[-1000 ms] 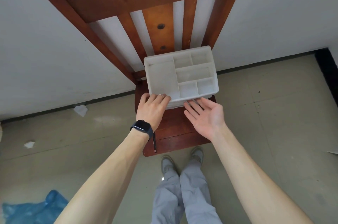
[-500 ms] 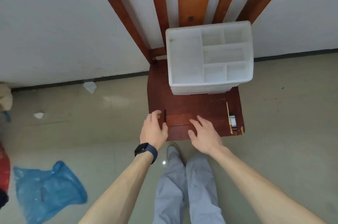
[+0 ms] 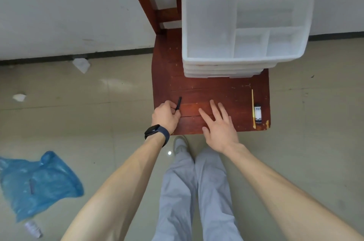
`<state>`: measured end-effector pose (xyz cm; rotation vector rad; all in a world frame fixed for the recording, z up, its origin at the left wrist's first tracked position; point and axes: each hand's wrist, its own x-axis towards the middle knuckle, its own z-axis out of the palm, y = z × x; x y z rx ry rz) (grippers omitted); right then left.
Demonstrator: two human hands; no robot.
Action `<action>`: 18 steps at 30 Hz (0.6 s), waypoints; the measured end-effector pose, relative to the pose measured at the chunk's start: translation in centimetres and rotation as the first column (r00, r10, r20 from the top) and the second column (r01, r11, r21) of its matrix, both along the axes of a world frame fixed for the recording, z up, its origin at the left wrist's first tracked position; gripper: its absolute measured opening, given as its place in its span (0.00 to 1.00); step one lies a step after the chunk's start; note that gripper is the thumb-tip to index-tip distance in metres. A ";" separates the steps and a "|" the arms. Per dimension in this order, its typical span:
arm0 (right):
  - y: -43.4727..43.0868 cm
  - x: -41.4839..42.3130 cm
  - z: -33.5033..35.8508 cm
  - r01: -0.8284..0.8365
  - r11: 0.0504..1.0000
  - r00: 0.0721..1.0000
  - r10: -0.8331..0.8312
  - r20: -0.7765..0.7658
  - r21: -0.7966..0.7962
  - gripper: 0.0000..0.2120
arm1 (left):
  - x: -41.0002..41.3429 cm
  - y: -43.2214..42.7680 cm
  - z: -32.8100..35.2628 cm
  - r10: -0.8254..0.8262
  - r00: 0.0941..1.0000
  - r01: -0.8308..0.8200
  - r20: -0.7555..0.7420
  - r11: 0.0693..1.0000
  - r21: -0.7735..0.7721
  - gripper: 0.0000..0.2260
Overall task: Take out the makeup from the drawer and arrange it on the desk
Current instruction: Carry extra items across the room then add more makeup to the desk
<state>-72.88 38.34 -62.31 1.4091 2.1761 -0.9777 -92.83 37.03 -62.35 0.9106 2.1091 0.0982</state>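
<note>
A white plastic drawer organiser [image 3: 208,24] with a divided top tray stands at the back of a red-brown wooden chair seat [image 3: 216,91]. My left hand [image 3: 166,115], with a dark watch on its wrist, pinches a thin black makeup pencil [image 3: 178,103] at the seat's front left. My right hand [image 3: 218,124] lies with its fingers spread and straight over the front middle of the seat, holding nothing. At the front right of the seat lie a thin yellow stick [image 3: 253,108] and a small black tube with a white label [image 3: 257,112].
The chair back [image 3: 149,4] rises against a white wall. A crumpled blue plastic bag [image 3: 37,181] lies on the tiled floor at the left, with paper scraps [image 3: 81,64] near the wall. My legs and a shoe [image 3: 180,145] are just in front of the seat.
Both hands came back from the organiser's front to the seat's front edge. My left hand now holds the black pencil at the front left. The camera has tilted down and moved closer.
</note>
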 end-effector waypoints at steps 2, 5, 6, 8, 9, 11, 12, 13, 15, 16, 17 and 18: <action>0.6 0.3 0.7 0.141 0.989 0.985 -0.146 -0.094 -0.052 0.26 | 0.8 0.1 0.6 0.162 0.977 -0.161 0.138 0.987 -0.020 0.08; 1.6 1.4 2.6 0.526 0.813 0.808 -0.569 -0.153 -0.251 0.19 | 3.0 0.4 2.1 0.399 0.807 -0.386 0.436 0.914 -0.123 0.07; 1.9 1.9 3.0 0.633 0.704 0.709 -0.694 -0.124 -0.322 0.16 | 3.8 0.6 2.5 0.421 0.757 -0.407 0.500 0.902 -0.144 0.07; 2.1 3.5 3.1 0.768 0.496 0.511 -0.856 -0.079 -0.405 0.10 | 5.4 0.9 3.2 0.421 0.718 -0.399 0.555 0.902 -0.168 0.06; 2.0 4.3 3.0 0.814 0.409 0.415 -0.906 -0.079 -0.412 0.08 | 6.1 1.1 3.4 0.425 0.705 -0.394 0.567 0.900 -0.186 0.06; 2.1 6.2 2.9 0.901 0.316 0.296 -0.949 -0.112 -0.297 0.05 | 7.4 1.6 3.5 0.428 0.684 -0.377 0.591 0.901 -0.215 0.04; 2.3 7.2 2.8 0.930 0.312 0.292 -0.948 -0.126 -0.193 0.06 | 8.0 1.9 3.4 0.415 0.685 -0.362 0.599 0.907 -0.215 0.04; 2.6 8.1 2.7 0.945 0.312 0.298 -0.945 -0.136 -0.100 0.07 | 8.5 2.1 3.3 0.391 0.697 -0.340 0.601 0.918 -0.204 0.04; 3.1 9.7 2.1 0.942 0.335 0.335 -0.933 -0.133 0.024 0.12 | 9.5 2.5 3.0 0.344 0.725 -0.301 0.596 0.937 -0.176 0.05; 3.5 10.3 1.7 0.929 0.364 0.369 -0.921 -0.128 0.062 0.15 | 9.8 2.7 2.8 0.335 0.733 -0.293 0.592 0.941 -0.169 0.05; 3.8 10.7 1.2 0.912 0.402 0.409 -0.904 -0.120 0.082 0.16 | 10.2 2.9 2.6 0.338 0.734 -0.294 0.589 0.940 -0.174 0.06; 4.1 11.1 0.7 0.890 0.448 0.455 -0.883 -0.114 0.088 0.17 | 10.5 3.0 2.4 0.351 0.727 -0.303 0.590 0.935 -0.183 0.06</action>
